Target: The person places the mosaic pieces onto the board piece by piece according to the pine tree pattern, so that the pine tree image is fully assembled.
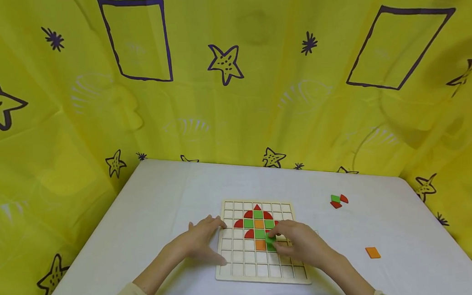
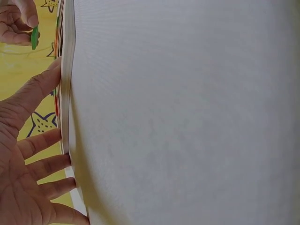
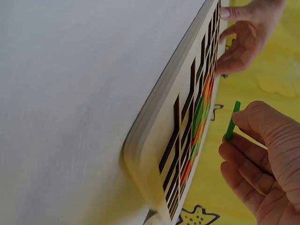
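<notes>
A pale wooden grid board [image 1: 239, 269] lies on the table with red, green and orange pieces set in its middle cells. My left hand [image 1: 201, 241] touches the board's left edge; in the left wrist view its thumb and spread fingers lie along that side. Over the board, my right hand [image 1: 302, 244] pinches a small flat green tile [image 3: 232, 121] between thumb and fingertips. The right wrist view shows the tile held apart from the board's surface. An orange square [image 1: 260, 245] sits in a cell just left of the held tile. Part of the board's right side is hidden by my right hand.
To the board's right, an orange tile [image 1: 372, 252] lies on the white table [image 1: 173, 188]. Farther back are a loose green tile [image 1: 335, 198] and red pieces [image 1: 344, 199]. A yellow patterned curtain [image 1: 200, 104] encloses the table's back and sides.
</notes>
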Demonstrator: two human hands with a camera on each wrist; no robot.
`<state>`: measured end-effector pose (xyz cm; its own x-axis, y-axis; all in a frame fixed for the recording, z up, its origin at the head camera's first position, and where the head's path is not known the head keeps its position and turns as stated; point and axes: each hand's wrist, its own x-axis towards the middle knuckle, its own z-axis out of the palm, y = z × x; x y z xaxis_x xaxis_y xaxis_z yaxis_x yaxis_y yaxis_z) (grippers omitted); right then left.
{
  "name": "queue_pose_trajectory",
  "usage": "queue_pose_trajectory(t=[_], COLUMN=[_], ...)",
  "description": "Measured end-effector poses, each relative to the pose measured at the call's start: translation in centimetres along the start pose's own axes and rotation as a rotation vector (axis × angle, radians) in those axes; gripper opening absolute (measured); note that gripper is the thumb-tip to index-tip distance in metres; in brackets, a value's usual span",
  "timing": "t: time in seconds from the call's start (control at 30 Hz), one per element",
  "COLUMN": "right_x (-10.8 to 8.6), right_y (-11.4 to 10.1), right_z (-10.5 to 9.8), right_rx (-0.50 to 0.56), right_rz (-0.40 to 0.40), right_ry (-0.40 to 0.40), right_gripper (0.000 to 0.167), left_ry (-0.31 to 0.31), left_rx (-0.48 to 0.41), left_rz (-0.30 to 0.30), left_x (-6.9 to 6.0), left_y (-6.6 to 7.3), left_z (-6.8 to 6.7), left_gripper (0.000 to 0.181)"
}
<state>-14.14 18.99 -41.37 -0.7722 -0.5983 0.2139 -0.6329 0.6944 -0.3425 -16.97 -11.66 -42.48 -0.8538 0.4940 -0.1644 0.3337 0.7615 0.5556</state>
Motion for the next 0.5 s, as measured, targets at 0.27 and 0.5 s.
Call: queue_pose_trajectory(t=[0.27,0.5], right_x=[1.2,2.1], right_y=[-1.1,-1.6], right_z=[1.3,2.3], right_rx=[-0.014,-0.030], right_rz=[-0.092,-0.171], right_ry=[-0.018,-0.018], right_gripper=[0.013,0.011], left_ry=[0.004,0.002], left_rx=[-0.006,-0.006], left_rz=[0.004,0.010], left_x=[0.0,0.0], left_y=[0.0,-0.2], left_z=[0.0,0.0], left_gripper=[0.075,0.075])
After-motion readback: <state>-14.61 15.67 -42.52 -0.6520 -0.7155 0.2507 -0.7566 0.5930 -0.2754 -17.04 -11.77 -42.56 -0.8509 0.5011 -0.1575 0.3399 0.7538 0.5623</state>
